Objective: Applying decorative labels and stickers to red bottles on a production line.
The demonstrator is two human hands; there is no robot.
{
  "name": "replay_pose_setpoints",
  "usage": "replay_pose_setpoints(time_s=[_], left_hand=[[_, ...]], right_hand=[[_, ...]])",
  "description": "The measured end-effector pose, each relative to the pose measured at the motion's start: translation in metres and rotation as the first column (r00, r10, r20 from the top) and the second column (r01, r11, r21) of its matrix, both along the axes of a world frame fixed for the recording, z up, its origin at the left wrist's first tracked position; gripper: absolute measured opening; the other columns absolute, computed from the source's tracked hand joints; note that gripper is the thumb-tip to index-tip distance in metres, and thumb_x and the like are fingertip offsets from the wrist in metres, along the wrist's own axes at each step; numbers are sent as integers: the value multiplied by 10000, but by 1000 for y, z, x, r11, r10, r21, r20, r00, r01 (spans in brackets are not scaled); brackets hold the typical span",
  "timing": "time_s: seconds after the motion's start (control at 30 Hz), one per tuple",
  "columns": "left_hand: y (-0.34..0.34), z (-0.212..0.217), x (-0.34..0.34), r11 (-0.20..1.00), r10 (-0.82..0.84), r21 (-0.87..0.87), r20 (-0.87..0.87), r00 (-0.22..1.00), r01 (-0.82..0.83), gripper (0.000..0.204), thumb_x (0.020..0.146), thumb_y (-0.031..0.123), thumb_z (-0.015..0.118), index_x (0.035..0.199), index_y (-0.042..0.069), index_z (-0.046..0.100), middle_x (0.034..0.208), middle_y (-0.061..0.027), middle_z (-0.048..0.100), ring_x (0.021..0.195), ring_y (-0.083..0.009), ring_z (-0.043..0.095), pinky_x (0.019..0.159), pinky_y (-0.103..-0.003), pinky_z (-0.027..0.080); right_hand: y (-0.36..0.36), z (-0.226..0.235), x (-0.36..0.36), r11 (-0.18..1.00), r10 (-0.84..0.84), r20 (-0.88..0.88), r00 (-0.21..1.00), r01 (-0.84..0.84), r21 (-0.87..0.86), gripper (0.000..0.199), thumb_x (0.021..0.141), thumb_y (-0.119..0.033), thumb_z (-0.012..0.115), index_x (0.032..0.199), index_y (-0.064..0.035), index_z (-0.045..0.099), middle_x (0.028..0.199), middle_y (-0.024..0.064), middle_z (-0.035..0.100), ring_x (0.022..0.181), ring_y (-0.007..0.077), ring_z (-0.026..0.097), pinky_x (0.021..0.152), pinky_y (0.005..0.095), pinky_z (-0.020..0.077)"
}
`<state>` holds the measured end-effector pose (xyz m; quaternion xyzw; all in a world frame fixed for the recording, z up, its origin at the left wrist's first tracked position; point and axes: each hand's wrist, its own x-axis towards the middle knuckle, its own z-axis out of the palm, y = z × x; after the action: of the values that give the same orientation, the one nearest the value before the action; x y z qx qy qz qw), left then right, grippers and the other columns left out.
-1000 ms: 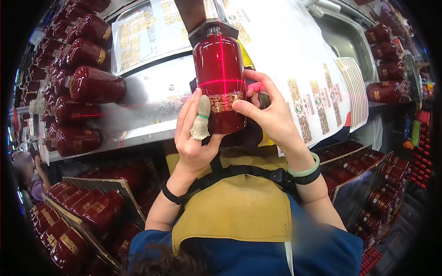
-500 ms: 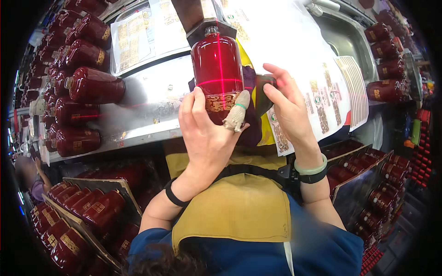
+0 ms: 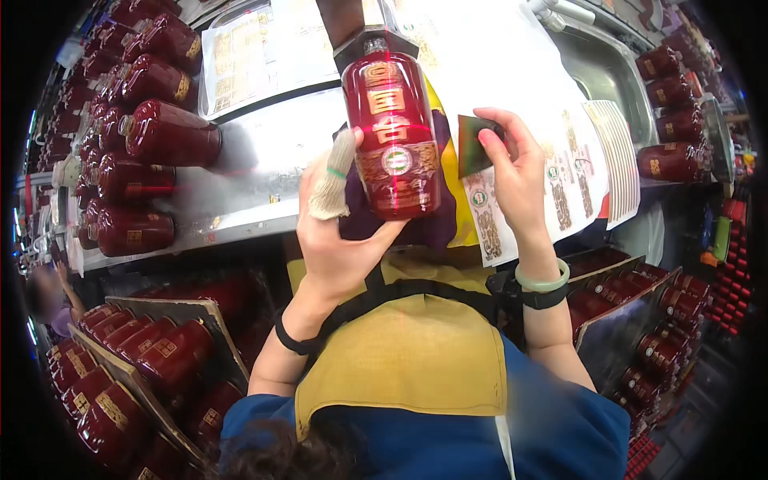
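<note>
A dark red glass bottle (image 3: 400,172) lies neck away from me, gold lettering and a round white-and-green emblem facing up. Its neck end meets a dark angled holder (image 3: 344,50), and dark purple cloth (image 3: 370,228) is under it. My left hand (image 3: 340,244) grips the bottle's left side and base, thumb by the base; a pale cloth finger cover (image 3: 332,180) with a green band is on one finger. To the right of the bottle, apart from it, my right hand (image 3: 516,164) pinches a flat dark green scraper (image 3: 474,146). Red laser lines cross the bottle.
Sheets of gold-printed labels (image 3: 564,180) lie right, another sheet (image 3: 240,64) at far left. Several red bottles (image 3: 172,132) crowd the metal bench's left side. Crates of bottles (image 3: 168,352) flank me below. A sink (image 3: 600,72) is at far right, near more bottles (image 3: 668,160).
The bottle has been turned, so its lettered, emblem side now faces up. My left hand has shifted to its left side. The scraper in my right hand now shows its flat face.
</note>
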<state>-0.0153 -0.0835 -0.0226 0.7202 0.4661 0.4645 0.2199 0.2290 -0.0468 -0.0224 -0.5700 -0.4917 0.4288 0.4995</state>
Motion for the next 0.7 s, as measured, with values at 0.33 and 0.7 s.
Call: replay_pose_setpoints(time_s=[0.33, 0.7], left_hand=[[5, 0, -10, 945, -153, -269, 138, 979, 185, 1065, 766, 135, 929, 1632, -46, 338, 1526, -239, 574, 1407, -310, 568, 1225, -430, 375], [13, -3, 1, 807, 80, -480, 666, 742, 343, 706, 1048, 79, 679, 1634, -57, 308, 1505, -167, 565, 1364, -224, 572, 1162, -391, 471]], right_hand=[[-1, 9, -23, 921, 313, -85, 946, -324, -215, 781, 902, -331, 867, 1495, 42, 523, 1099, 60, 690, 1006, 110, 629, 899, 277, 518], [-2, 5, -25, 901, 351, -163, 922, -380, -207, 771, 910, -256, 869, 1510, 63, 504, 1207, 87, 694, 1083, 124, 629, 959, 287, 521]])
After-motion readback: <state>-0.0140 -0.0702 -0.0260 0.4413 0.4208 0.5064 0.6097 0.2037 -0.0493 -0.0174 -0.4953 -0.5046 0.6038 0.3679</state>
